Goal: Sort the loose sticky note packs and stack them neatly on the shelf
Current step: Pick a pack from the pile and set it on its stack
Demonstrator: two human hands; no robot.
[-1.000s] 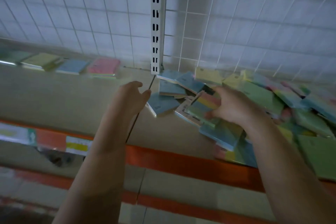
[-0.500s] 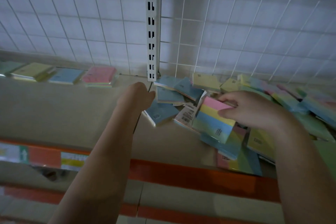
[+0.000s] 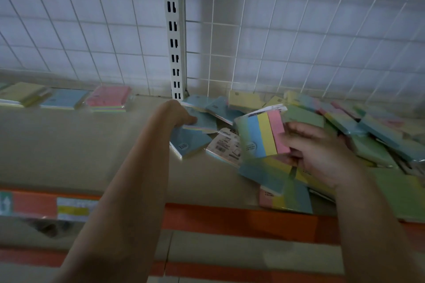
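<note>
Up close — striped pack — green-blue-yellow-pink

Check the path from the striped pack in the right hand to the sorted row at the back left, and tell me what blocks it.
Only the left forearm crosses that path. The right hand holds the striped pack above the loose pile; the left hand grips a blue pack. The shelf before the sorted row is bare.

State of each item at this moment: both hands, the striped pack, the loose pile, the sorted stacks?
Right hand: grips the striped pack, lifted.
Striped pack: raised, tilted above the pile.
Left hand: on a blue pack; grip unclear.
Loose pile: jumbled, unsorted.
Sorted stacks: flat, in a row.
</note>
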